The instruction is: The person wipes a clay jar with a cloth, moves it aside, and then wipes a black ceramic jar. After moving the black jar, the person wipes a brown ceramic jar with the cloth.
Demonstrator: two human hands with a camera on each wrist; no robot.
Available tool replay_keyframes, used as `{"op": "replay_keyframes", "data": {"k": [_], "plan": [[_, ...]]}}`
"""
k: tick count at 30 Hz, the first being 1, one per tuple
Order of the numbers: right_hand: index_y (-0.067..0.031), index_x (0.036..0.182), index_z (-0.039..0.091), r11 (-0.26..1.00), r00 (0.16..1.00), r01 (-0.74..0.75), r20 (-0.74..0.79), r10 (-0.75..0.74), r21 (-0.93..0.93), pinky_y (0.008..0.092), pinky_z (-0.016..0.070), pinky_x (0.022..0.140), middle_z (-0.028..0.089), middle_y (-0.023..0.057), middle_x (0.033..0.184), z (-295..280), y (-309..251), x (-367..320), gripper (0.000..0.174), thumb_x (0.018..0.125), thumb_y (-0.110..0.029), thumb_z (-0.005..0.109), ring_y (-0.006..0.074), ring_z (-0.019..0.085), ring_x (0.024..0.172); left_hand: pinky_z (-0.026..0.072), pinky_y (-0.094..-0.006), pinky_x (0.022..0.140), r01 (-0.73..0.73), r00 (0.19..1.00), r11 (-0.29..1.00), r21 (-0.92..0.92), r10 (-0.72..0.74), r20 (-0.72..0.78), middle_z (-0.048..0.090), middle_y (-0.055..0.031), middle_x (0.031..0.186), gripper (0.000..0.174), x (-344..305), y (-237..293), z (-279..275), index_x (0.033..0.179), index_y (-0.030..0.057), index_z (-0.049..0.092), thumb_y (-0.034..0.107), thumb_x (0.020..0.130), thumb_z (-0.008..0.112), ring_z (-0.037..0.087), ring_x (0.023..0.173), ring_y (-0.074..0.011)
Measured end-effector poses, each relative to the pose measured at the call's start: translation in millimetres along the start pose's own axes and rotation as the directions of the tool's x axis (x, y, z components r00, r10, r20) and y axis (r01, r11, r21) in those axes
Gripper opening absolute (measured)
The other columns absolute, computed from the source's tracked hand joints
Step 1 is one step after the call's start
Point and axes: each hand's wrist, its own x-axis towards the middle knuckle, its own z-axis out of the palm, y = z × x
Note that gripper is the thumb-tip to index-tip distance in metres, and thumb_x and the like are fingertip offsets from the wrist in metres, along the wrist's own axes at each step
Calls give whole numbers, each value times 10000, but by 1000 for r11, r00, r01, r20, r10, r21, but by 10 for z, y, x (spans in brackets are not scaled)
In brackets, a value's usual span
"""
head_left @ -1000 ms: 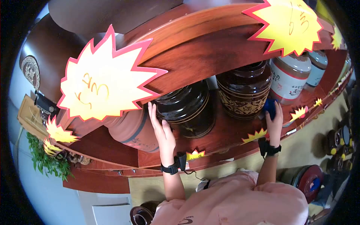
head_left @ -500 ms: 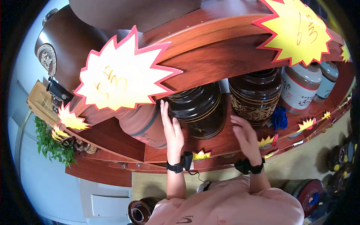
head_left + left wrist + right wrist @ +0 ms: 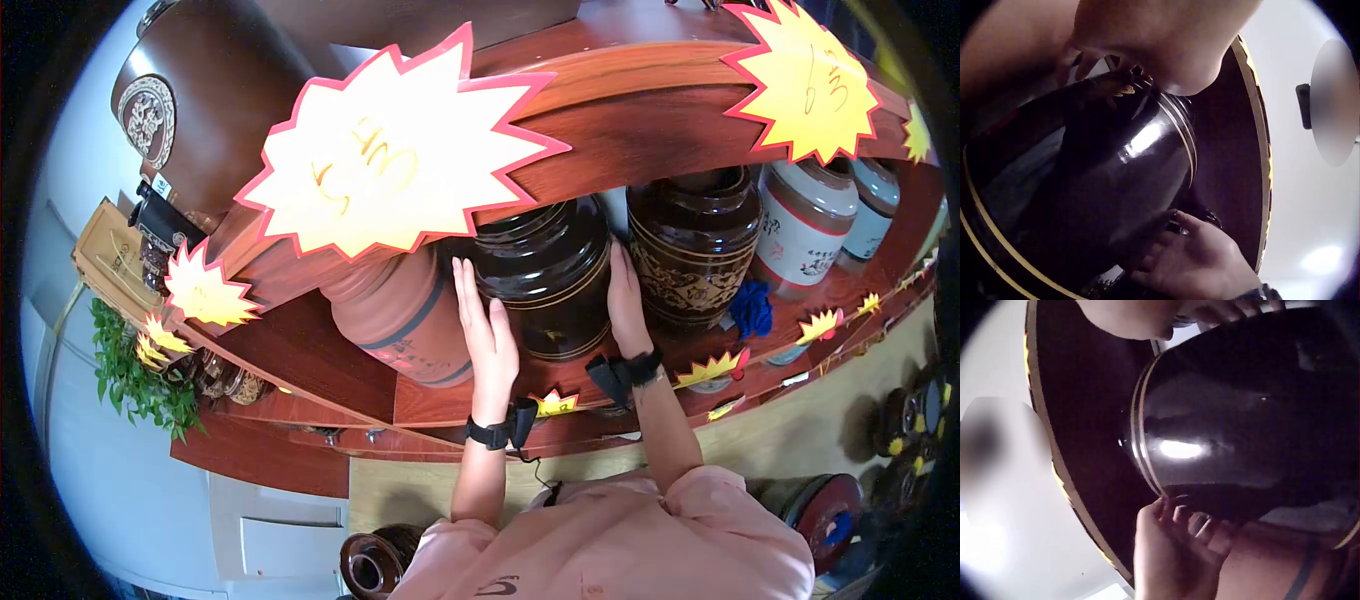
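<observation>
A glossy black jar with thin gold bands stands on the red-brown wooden shelf. My left hand lies along its left side with fingers extended, between it and a terracotta jar. On its other side, my right hand rests with straight fingers pointing up the wall. Both wrist views show the black jar's shiny side between the two hands. Right of it stands a dark brown jar with gold patterning. A crumpled blue cloth lies on the shelf beside that brown jar.
Large starburst price signs hang from the upper shelf board, which overhangs the jars. White-labelled jars stand farther right. Small yellow price tags line the shelf's front edge. A brown pot stands on the floor.
My right hand has let go of the blue cloth, leaving it on the shelf, and has moved left to the black jar's right side. My left hand stays at the jar's left side.
</observation>
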Motion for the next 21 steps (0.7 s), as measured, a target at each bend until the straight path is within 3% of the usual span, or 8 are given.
{"op": "replay_keyframes", "data": {"k": [3, 6, 9, 15, 18, 21], "plan": [[61, 1396, 392, 989, 987, -130, -83, 135, 66, 296, 218, 1122, 408, 151, 1453, 74, -8, -16, 641, 1015, -453, 353, 224, 366, 1334, 121, -408, 1169, 37, 999, 999, -33, -37, -1, 128, -244, 1552, 692, -199, -45, 86, 1488, -42, 116, 147, 940, 494, 147, 1440, -356], [63, 1398, 389, 991, 992, -119, -32, 121, 57, 282, 225, 1113, 408, 138, 1452, -20, 155, 96, 673, 1012, -486, 348, 209, 370, 1323, 109, -407, 1167, 127, 989, 992, -13, -126, 78, 87, -281, 1541, 889, -505, -125, 192, 1484, -63, 18, 152, 876, 631, 123, 1437, -365], [60, 1401, 388, 992, 995, -102, 9, 101, 80, 274, 229, 1108, 414, 118, 1446, -51, 195, 75, 680, 1012, -496, 341, 189, 371, 1312, 113, -422, 1165, 128, 984, 992, 10, -128, 126, 65, -299, 1535, 974, -676, -136, 247, 1477, -66, -31, 142, 845, 680, 112, 1435, -384], [62, 1407, 376, 986, 997, -58, 62, 48, 159, 275, 236, 1103, 420, 110, 1441, -75, 252, 91, 674, 1014, -485, 346, 174, 374, 1306, 129, -416, 1162, 148, 983, 985, -86, -136, 124, 86, -290, 1532, 975, -658, -175, 247, 1475, -71, -23, 118, 835, 687, 133, 1430, -367], [61, 1409, 374, 994, 998, -53, -13, 54, 91, 275, 238, 1103, 416, 113, 1447, -42, 219, 47, 658, 1019, -468, 342, 182, 366, 1321, 124, -412, 1162, 130, 983, 989, -68, -120, 135, 91, -284, 1532, 962, -648, -202, 216, 1476, -69, -21, 105, 838, 677, 134, 1429, -361], [56, 1439, 311, 995, 995, -95, -32, 96, 24, 314, 165, 1152, 302, 183, 1516, 42, -71, -144, 708, 1004, -502, 324, 268, 251, 1418, 101, -438, 1167, 118, 984, 988, -104, -102, 148, 63, -318, 1523, 966, -641, -258, 201, 1456, -109, -5, 155, 833, 684, 93, 1431, -406]]}}
